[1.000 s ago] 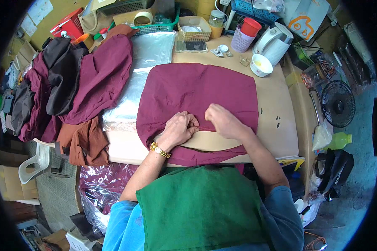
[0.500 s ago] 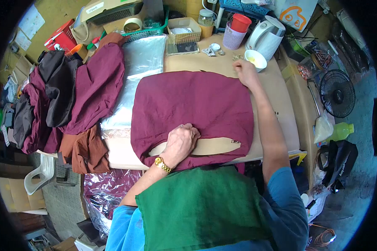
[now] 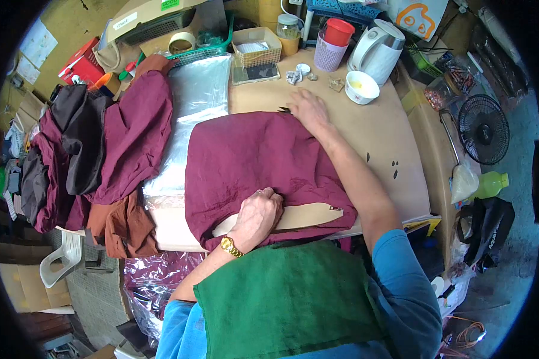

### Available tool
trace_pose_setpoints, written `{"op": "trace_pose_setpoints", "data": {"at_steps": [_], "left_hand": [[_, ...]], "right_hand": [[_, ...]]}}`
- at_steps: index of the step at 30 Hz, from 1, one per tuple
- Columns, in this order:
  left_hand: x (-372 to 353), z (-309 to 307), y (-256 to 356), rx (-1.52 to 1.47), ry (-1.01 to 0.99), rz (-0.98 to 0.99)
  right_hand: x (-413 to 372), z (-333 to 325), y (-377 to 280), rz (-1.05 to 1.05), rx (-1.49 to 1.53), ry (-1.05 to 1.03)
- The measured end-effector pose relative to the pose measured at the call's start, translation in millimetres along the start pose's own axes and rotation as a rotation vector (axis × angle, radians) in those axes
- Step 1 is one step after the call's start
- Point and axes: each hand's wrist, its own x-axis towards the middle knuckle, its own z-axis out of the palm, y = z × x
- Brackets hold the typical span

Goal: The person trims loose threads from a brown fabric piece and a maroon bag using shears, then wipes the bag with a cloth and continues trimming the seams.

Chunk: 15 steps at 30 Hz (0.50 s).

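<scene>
A maroon garment (image 3: pixel 251 149) lies spread in front of me on the table, with a long slit near its lower edge. Pale tan shows through this slit, and a small zipper end (image 3: pixel 336 208) sits at its right. My left hand (image 3: pixel 256 214), a gold watch on its wrist, is closed at the slit's upper edge with the cloth bunched in its fingers. Past the garment's top edge, my right hand (image 3: pixel 309 112) reaches with fingers apart, low over the table. Just left of its fingertips is a small black pointed thing (image 3: pixel 284 110), partly hidden by the cloth.
Maroon, black and rust garments (image 3: pixel 132 137) are heaped at left beside clear plastic bags (image 3: pixel 200 90). At the back stand a basket (image 3: pixel 257 48), a phone-like dark slab (image 3: pixel 256 72), a white bowl (image 3: pixel 362 88) and a kettle (image 3: pixel 377 52). A fan (image 3: pixel 484 129) is at right.
My right hand has moved left from beside the white bowl to the garment's top edge. The garment's top right has drawn in and creased. My left hand keeps its hold.
</scene>
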Motion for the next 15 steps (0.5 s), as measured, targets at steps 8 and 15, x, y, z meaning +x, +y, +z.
{"op": "trace_pose_setpoints", "data": {"at_steps": [8, 15], "left_hand": [[2.9, -6.9, -12.5, -0.244, 0.041, -0.089], [6.5, -9.8, -18.2, -0.329, -0.042, -0.132]], "right_hand": [[-16.2, -34.3, 13.4, -0.098, 0.188, -0.18], [-14.7, -88.6, 2.4, 0.314, 0.719, -0.041]]}}
